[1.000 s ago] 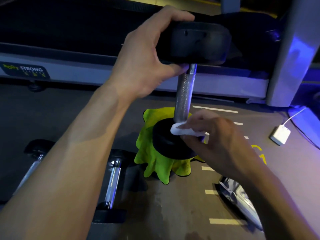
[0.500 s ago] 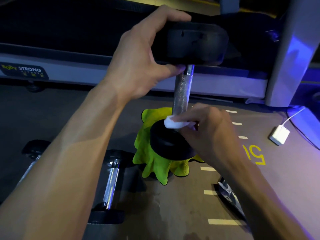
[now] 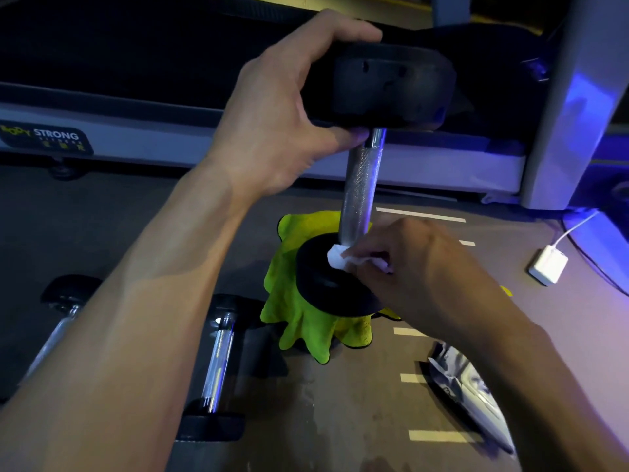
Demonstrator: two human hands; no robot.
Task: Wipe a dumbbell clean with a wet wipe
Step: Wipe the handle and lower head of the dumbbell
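Note:
A black dumbbell with a knurled chrome handle (image 3: 360, 185) stands upright, its lower head (image 3: 323, 281) resting on a lime-green cloth (image 3: 296, 321) on the floor. My left hand (image 3: 286, 117) grips the upper head (image 3: 391, 83) from the left, fingers over the top and thumb underneath. My right hand (image 3: 422, 267) pinches a crumpled white wet wipe (image 3: 340, 258) and presses it on the top face of the lower head, right at the base of the handle.
Two more dumbbells (image 3: 218, 366) (image 3: 58, 321) lie on the floor at the left. A silvery wipe packet (image 3: 466, 386) lies at the lower right. A white charger with cable (image 3: 548, 265) sits at the right. A treadmill frame (image 3: 170, 137) runs across the back.
My right hand has slid the wipe along the lower head's top face, from its right rim inward to the base of the handle. My left hand keeps its grip on the upper head.

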